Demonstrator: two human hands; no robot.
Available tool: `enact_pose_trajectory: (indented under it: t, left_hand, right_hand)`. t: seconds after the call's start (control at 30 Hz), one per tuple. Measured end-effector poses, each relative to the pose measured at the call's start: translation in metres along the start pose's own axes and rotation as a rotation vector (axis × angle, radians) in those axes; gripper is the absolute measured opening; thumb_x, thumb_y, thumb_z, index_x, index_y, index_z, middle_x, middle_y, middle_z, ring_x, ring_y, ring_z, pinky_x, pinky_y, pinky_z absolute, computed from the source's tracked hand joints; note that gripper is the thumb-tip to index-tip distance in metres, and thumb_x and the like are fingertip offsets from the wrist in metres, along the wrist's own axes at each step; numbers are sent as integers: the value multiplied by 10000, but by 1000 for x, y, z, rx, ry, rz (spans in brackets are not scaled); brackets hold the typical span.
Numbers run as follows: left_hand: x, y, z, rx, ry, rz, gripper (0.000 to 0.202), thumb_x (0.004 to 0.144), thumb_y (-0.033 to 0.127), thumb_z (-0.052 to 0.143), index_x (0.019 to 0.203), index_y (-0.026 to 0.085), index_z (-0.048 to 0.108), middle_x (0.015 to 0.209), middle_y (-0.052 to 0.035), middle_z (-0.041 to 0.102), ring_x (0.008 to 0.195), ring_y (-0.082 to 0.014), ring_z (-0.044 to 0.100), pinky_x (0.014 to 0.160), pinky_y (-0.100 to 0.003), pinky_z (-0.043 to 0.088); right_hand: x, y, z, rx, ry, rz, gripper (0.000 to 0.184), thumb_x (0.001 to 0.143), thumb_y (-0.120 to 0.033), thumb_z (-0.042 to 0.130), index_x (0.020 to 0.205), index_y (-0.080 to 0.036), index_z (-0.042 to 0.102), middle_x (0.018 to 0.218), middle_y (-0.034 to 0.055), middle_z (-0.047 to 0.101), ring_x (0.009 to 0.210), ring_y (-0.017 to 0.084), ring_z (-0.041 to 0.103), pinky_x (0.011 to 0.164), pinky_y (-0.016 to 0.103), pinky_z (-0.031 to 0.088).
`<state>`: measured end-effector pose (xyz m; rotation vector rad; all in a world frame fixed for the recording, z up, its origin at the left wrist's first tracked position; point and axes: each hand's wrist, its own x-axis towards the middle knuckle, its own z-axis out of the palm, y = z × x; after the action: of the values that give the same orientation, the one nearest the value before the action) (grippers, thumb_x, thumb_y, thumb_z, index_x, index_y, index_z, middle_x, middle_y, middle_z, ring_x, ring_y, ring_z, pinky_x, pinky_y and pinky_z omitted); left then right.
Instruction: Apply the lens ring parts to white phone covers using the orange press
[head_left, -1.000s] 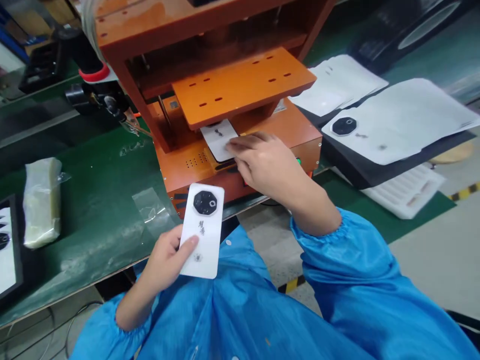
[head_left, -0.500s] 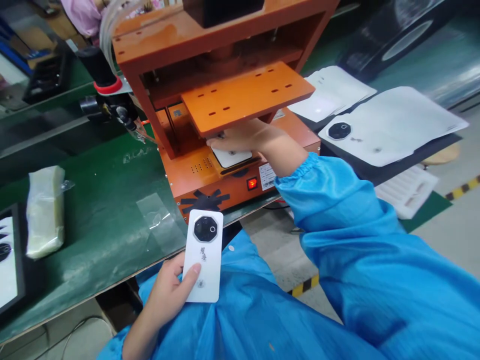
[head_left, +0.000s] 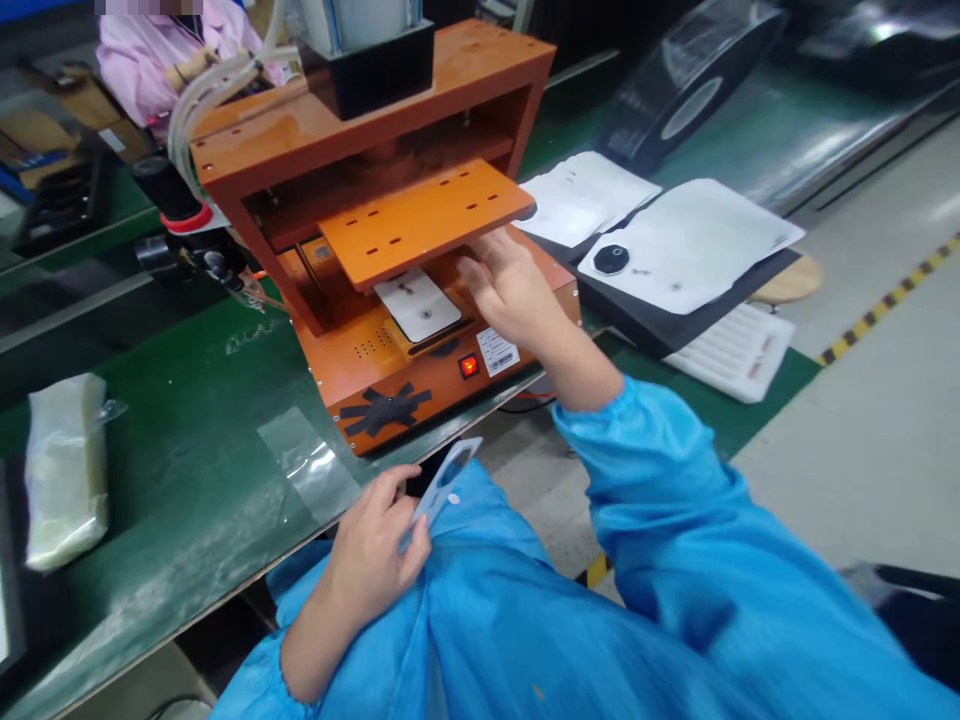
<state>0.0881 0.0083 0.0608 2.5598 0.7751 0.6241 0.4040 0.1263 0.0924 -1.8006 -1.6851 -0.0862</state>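
My left hand (head_left: 379, 535) grips a white phone back cover (head_left: 450, 480) near my lap, tilted so that it shows nearly edge-on. Under the raised orange plate (head_left: 427, 225) of a press machine (head_left: 315, 345), a second white phone back cover (head_left: 424, 310) lies flat in a holder, its upper end hidden by the plate. To the right of that cover is my right hand (head_left: 510, 290), apart from it, with fingers bent but parted and nothing visible in them. The fingertips reach near the plate's right edge.
Right of the press, several white covers (head_left: 694, 240) lie on black trays beside a white tray (head_left: 739, 350). A wrapped yellowish stack (head_left: 67, 470) and a clear film (head_left: 307, 460) lie on the green bench. Behind sits a person in pink (head_left: 142, 60).
My right hand has let go of the cover in the press and drawn out to the right. My left hand has turned its cover from face-up to nearly edge-on. The view has shifted right.
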Motion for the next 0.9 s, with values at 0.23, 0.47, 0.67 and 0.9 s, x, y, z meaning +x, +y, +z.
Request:
enact_pose_trajectory:
  t: [0.23, 0.47, 0.67, 0.9]
  left_hand:
    - [5, -8, 5, 69, 1, 29, 180, 986, 160, 565, 811, 199, 586, 1507, -220, 653, 989, -251, 787, 847, -410, 680]
    - [6, -11, 2, 51, -21, 23, 148, 1005, 152, 570, 863, 187, 593, 1439, -225, 677, 1024, -262, 796, 847, -394, 676]
    - [3, -10, 5, 79, 8, 48, 184, 1008, 157, 566, 827, 191, 582, 1420, -213, 701, 1075, -283, 798, 848, -393, 677]
    - [3, -22, 8, 297, 82, 40, 224, 1013, 120, 564, 802, 193, 589, 1597, -224, 604, 902, -256, 780, 754, -406, 647]
  right_hand:
    - [-65, -23, -5, 4, -14, -49, 441, 1058, -261, 397, 1370, -234, 707, 1517, 119, 682, 1457, 283, 588, 1209, 494, 365]
    - [-32, -59, -2, -87, -172, -187, 375, 1044, -337, 571, 1247, -61, 724, 1363, 240, 719, 1283, 374, 659, 1150, 499, 454]
    - [-52, -49, 13, -76, -68, -226, 456, 1095, -347, 498, 1390, -44, 668, 1484, 246, 664, 1439, 377, 588, 1209, 522, 436]
    - [-147, 12, 23, -32, 410, 88, 491, 1096, -282, 428, 1556, -223, 591, 1518, 160, 668, 1416, 320, 630, 1190, 546, 460]
